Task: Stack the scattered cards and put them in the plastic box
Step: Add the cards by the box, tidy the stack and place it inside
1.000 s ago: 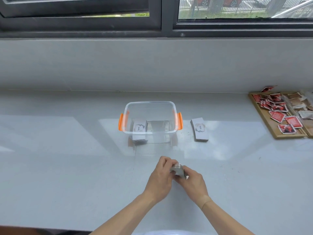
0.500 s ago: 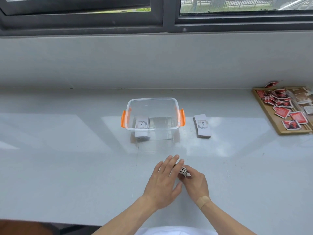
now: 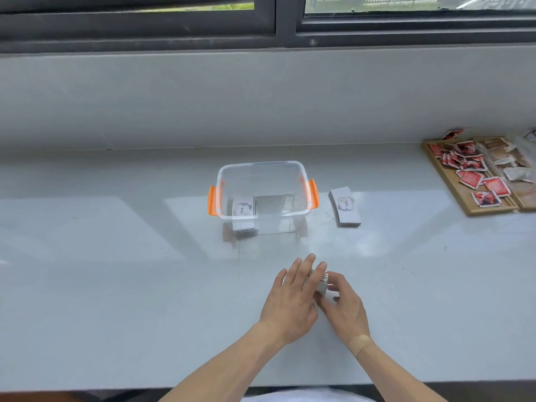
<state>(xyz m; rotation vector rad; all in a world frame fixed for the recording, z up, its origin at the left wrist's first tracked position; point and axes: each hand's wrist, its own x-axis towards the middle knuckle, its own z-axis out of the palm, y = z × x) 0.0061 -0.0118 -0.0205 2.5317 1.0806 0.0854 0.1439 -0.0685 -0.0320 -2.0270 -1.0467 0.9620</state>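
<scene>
A clear plastic box [image 3: 262, 168] with orange handles stands mid-table, and a stack of white cards [image 3: 243, 211] lies inside at its left. Another white card stack [image 3: 345, 207] lies on the table just right of the box. Near the table's front, my left hand [image 3: 293, 297] lies flat with fingers spread over a small card stack [image 3: 322, 281]. My right hand [image 3: 345, 303] grips that stack from the right side. Most of the held stack is hidden under my fingers.
A wooden tray [image 3: 452, 184] with several red and brown packets sits at the far right. A grey wall and dark window frame [image 3: 278, 27] rise behind the table. The white table [image 3: 116, 271] edge runs along the bottom.
My left hand went from curled around the cards to lying flat with fingers spread on top of them. The stack stays in place between both hands.
</scene>
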